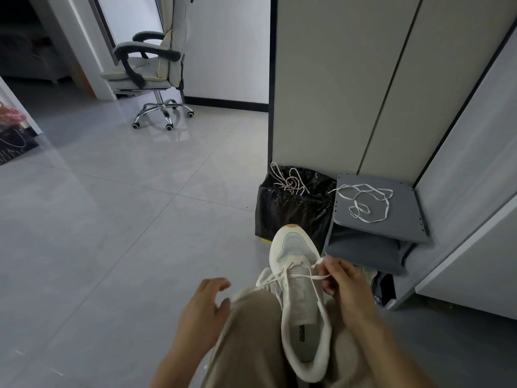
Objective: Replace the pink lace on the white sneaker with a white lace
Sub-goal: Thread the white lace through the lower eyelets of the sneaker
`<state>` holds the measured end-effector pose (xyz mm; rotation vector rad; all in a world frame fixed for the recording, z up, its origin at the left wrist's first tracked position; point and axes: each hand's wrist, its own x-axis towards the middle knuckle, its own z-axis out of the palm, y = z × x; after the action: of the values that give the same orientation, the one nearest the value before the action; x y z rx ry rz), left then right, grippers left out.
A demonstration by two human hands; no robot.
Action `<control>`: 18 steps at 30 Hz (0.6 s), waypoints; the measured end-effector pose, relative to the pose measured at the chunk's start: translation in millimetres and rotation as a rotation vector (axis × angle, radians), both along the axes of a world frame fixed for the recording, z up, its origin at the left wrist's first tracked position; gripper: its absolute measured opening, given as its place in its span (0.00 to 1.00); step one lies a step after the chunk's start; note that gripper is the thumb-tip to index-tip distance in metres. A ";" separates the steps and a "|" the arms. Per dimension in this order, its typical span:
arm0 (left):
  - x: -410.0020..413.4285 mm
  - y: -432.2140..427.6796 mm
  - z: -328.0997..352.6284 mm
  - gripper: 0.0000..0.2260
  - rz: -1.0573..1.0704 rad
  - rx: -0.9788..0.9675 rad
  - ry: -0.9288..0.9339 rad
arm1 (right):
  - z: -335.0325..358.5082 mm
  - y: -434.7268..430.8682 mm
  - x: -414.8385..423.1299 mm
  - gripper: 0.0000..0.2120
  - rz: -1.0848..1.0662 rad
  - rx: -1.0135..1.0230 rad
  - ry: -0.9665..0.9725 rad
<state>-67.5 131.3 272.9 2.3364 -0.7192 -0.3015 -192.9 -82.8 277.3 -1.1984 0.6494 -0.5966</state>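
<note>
The sneaker (300,303) is resting on the person's lap (251,337), toe pointing at a bin (291,217) just ahead, and the right hand (347,284) is pinching the threaded lace (301,276) at its right side. A loose lace (289,182) is lying on top of the bin. Right of it a low shelf (405,222) is carrying a second lace (372,221), with a cabinet (335,79) standing behind both and a chair (151,65) far back on the left.
</note>
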 end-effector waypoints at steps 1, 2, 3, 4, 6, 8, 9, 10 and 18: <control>-7.0 -14.1 3.2 0.12 -0.040 -0.049 -0.012 | 0.0 -1.4 2.6 0.13 0.002 0.065 -0.042; -14.1 -27.8 5.5 0.12 -0.086 -0.080 -0.014 | -0.7 -2.6 5.1 0.13 0.019 0.115 -0.069; -20.1 -41.1 7.7 0.11 -0.128 -0.103 0.005 | -2.0 -3.6 6.7 0.16 0.042 0.150 -0.087; -24.0 -53.0 8.7 0.09 -0.150 -0.108 0.053 | -3.4 -4.1 7.3 0.20 0.061 0.175 -0.102; -26.0 -70.8 7.9 0.04 -0.146 -0.099 0.151 | -6.2 -4.9 5.8 0.29 0.088 0.196 -0.120; -22.0 -77.2 7.7 0.06 -0.110 -0.135 0.207 | -8.5 -5.5 3.0 0.31 0.110 0.204 -0.138; -19.9 -76.3 8.0 0.08 -0.090 -0.170 0.232 | -8.8 -5.6 2.0 0.31 0.122 0.203 -0.145; -18.1 -73.1 9.1 0.10 -0.066 -0.199 0.250 | -9.4 -5.9 1.2 0.30 0.130 0.192 -0.152; 2.0 -1.3 -10.4 0.08 0.223 -0.259 0.327 | -11.1 -5.0 1.7 0.30 0.115 0.138 -0.127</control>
<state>-65.5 130.0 262.5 2.0320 -0.3146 -0.4480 -191.2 -87.8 266.1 -1.0523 0.5022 -0.5178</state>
